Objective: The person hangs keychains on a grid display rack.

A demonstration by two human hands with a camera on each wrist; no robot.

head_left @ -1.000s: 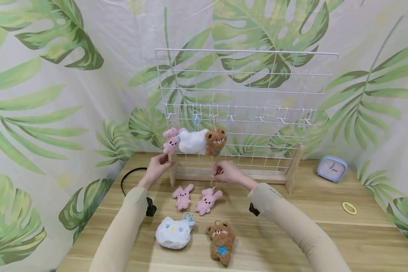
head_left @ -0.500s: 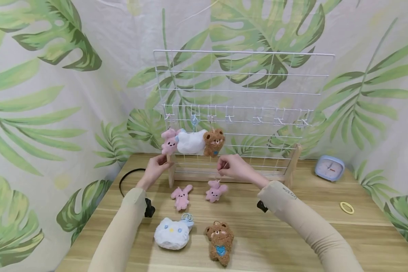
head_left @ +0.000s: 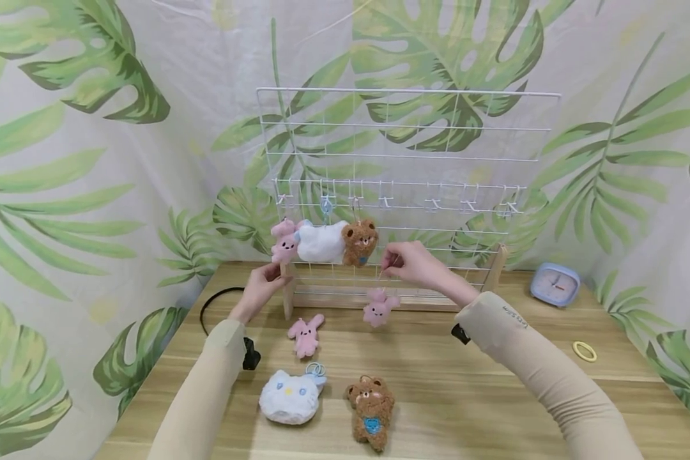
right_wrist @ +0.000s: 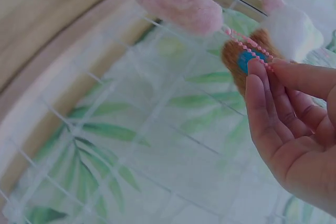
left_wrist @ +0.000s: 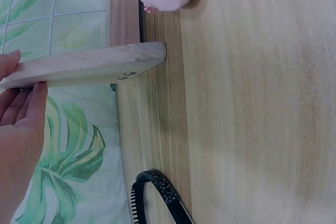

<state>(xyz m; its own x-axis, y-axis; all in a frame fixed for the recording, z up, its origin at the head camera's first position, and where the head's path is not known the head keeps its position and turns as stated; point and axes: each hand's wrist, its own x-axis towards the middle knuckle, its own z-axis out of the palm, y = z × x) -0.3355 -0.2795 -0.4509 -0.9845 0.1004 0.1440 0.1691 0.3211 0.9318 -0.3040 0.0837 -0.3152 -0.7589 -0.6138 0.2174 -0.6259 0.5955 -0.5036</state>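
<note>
My right hand (head_left: 416, 265) pinches the pink bead chain (right_wrist: 247, 43) of a pink plush bunny keychain (head_left: 378, 308), which dangles above the table in front of the rack. With thumb and fingers on opposite faces, my left hand (head_left: 259, 291) grips the rack's wooden upright (left_wrist: 89, 64) at its left end. From hooks on the white wire grid rack (head_left: 408, 91) hang another pink bunny (head_left: 283, 239), a white plush (head_left: 322, 243) and a brown bear (head_left: 360, 241). To the right of the bear are several bare hooks (head_left: 433, 204).
On the table (head_left: 471, 396) lie a pink bunny (head_left: 305, 337), a white cat-face plush (head_left: 289, 397) and a brown bear (head_left: 370, 412). A blue clock (head_left: 554, 285) and yellow ring (head_left: 584, 351) are at right. A black toothed band (left_wrist: 168, 192) lies left of the rack.
My right hand has moved up and to the right, lifting the pink bunny off the table by its chain. The left hand keeps its grip on the upright.
</note>
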